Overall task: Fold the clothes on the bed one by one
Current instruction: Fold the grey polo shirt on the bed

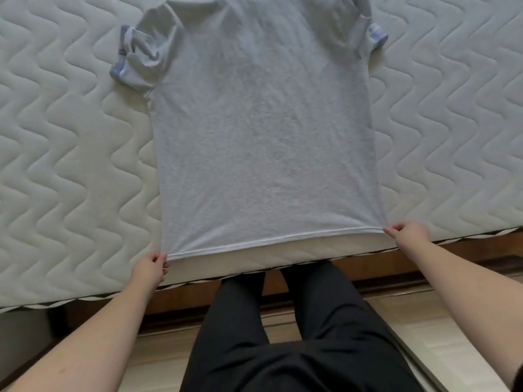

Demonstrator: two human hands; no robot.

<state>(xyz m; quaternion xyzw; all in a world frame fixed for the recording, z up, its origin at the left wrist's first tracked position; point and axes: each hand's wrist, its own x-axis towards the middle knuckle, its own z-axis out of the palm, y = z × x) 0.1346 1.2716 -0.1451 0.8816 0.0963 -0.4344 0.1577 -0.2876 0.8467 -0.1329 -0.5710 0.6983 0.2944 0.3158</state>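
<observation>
A light grey T-shirt [263, 123] lies flat on the quilted mattress [62, 165], collar end away from me and hem toward me. Its short sleeves have blue-lined cuffs turned up at the upper left and upper right. My left hand [150, 268] pinches the hem's left corner near the mattress edge. My right hand [407, 232] pinches the hem's right corner. The hem is stretched taut between the two hands. The collar is cut off by the top of the view.
The mattress front edge [85, 298] runs just below the hem, with a dark wooden bed frame [424, 267] under it. I stand against the bed in black trousers [297, 335] on a pale floor.
</observation>
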